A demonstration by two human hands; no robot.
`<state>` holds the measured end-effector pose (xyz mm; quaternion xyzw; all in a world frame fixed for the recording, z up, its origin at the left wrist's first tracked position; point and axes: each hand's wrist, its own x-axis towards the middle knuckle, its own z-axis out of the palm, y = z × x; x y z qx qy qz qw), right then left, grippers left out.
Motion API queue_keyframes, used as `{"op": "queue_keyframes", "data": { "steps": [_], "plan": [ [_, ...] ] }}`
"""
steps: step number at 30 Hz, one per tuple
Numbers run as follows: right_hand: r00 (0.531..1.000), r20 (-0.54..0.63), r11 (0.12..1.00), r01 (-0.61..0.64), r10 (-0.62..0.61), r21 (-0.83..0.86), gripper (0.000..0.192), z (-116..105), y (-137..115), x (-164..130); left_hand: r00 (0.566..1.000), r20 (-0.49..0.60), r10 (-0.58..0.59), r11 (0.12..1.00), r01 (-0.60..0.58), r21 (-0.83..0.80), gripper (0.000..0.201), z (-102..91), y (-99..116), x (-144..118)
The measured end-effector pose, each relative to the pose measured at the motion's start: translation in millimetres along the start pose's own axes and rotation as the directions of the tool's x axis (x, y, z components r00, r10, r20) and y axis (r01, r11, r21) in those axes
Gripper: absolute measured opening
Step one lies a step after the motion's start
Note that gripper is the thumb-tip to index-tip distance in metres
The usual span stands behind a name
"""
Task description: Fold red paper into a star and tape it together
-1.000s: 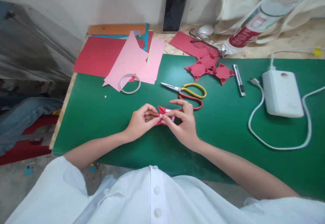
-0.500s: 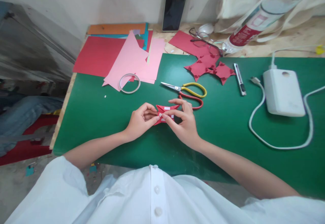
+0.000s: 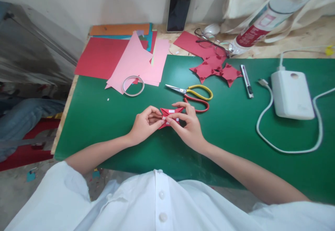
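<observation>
Between my hands is a small folded red paper piece (image 3: 171, 114) with pointed corners and several white tape squares on it. My left hand (image 3: 145, 124) pinches its left edge between thumb and fingers. My right hand (image 3: 188, 126) is closed at thumb and forefinger on a white bit of tape (image 3: 164, 118) at the paper's left side, while its other fingers arch over the right end. Just beyond the right hand lie scissors (image 3: 190, 94) with one yellow and one red handle, their blades slightly apart. Part of the folded paper is hidden under my fingers.
A tape roll (image 3: 133, 86) lies by pink paper (image 3: 132, 63) and red sheets (image 3: 101, 56). Red paper stars (image 3: 206, 69), a cutter (image 3: 246, 81), glasses (image 3: 214, 44) and a plastic bottle (image 3: 253, 31) are at the back. A white power bank (image 3: 292, 94) with a cable sits right.
Hardly anything differs. My right hand's raised fingers have shifted slightly left over the red paper, and both hands keep their hold.
</observation>
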<state>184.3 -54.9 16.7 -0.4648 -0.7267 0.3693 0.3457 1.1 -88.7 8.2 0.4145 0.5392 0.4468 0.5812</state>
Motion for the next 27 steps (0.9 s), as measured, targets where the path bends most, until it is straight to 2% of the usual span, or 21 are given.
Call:
{"op": "queue_keyframes", "data": {
  "steps": [11,27],
  "plan": [
    [0.998,-0.023,0.995,0.053,-0.055,-0.083,0.012,-0.9,2.5,0.7,0.999,0.004,0.051,0.997,-0.051,0.050,0.038,0.1,0.0,-0.4],
    [0.981,-0.018,0.960,0.188,-0.195,-0.207,0.012,-1.5,2.1,1.9,0.998,-0.010,0.057,0.997,-0.056,0.058,0.020,2.8,5.0,-1.4]
  ]
}}
